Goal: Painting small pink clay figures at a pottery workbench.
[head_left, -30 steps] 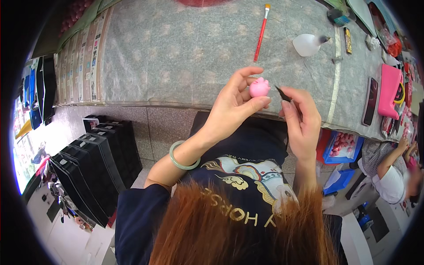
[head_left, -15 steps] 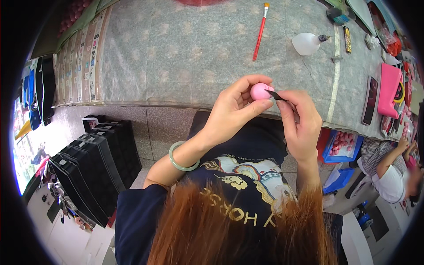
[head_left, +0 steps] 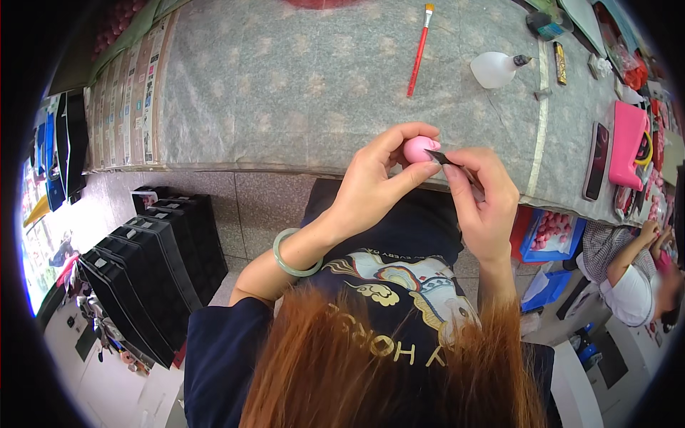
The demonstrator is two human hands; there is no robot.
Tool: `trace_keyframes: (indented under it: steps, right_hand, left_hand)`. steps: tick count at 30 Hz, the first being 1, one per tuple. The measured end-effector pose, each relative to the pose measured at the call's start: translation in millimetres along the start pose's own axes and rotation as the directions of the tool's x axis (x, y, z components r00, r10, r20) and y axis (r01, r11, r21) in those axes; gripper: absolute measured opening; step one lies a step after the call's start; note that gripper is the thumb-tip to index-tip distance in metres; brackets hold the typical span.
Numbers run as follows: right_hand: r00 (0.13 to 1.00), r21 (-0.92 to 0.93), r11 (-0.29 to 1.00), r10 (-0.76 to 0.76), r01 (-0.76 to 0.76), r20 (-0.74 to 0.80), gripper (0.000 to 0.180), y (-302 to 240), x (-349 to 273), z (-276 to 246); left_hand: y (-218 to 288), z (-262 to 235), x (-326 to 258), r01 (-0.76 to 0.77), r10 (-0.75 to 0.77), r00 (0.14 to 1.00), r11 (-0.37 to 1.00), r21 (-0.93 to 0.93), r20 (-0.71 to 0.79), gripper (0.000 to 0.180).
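My left hand pinches a small pink ball-shaped piece between thumb and fingers, just in front of the table's near edge. My right hand grips a thin dark pointed tool whose tip touches the right side of the pink piece. A pale green bangle sits on my left wrist. My reddish hair and dark printed shirt fill the lower part of the view.
The grey patterned table cover carries a red-handled brush, a clear squeeze bottle, a phone and a pink pouch. Stacked black trays stand on the floor at left. Another person sits at lower right.
The pink piece has been turned in my left fingers and both hands shifted slightly lower and right; the tool tip now touches it.
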State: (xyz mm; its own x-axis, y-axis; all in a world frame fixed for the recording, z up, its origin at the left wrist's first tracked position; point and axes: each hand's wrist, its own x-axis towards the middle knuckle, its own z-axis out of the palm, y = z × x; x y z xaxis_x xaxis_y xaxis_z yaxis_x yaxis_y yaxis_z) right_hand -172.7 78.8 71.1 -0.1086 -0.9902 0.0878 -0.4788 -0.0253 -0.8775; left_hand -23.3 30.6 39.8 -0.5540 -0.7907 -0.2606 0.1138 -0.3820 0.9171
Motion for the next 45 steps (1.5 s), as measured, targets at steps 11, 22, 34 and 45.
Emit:
trace_keyframes:
  steps: [11, 22, 34, 45]
  right_hand:
    - [0.992, 0.112, 0.987, 0.121, -0.118, -0.025, 0.011, 0, -5, 4]
    - [0.997, -0.07, 0.996, -0.05, 0.045, -0.062, 0.015, 1, -1, 7]
    - [0.997, -0.136, 0.989, -0.066, 0.059, -0.05, 0.02, 0, -3, 10]
    - [0.997, -0.121, 0.991, -0.069, 0.064, -0.037, 0.019, 0, -3, 13]
  left_hand:
    - [1, 1, 2, 0.0, 0.0, 1.0, 0.999, 0.045, -0.016, 0.035]
    - [0, 1, 1, 0.049, -0.049, 0.999, 0.997, 0.053, -0.017, 0.034]
    - [-3, 0, 3, -0.004, 0.004, 0.999, 1.0, -0.001, -0.048, 0.031]
    - [-11, 1, 1, -0.076, 0.08, 0.993, 0.996, 0.047, -0.091, 0.029]
